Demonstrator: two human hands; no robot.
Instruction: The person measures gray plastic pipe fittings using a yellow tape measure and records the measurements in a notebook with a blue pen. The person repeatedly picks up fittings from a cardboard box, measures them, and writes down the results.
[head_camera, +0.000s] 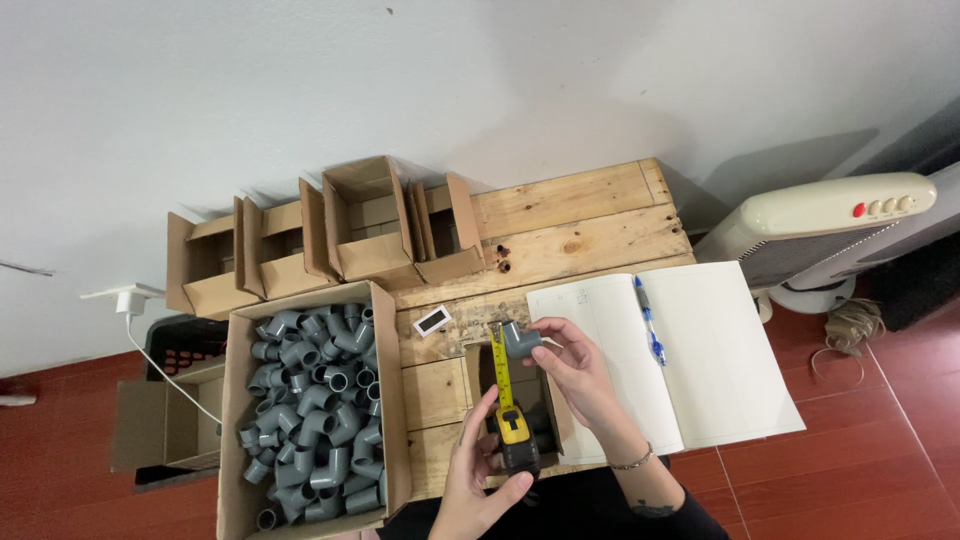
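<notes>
The grey elbow fitting (520, 340) sat pinched in the right hand (580, 375) against the tape measure (510, 415) gripped by the left hand (478, 475); many fittings remained in the box (235, 420) at nine o'clock.

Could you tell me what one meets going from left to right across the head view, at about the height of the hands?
Carton of grey pipe elbows → left hand holding the yellow tape measure → right hand holding a grey elbow → open notebook with a blue pen → coil of twine.
</notes>
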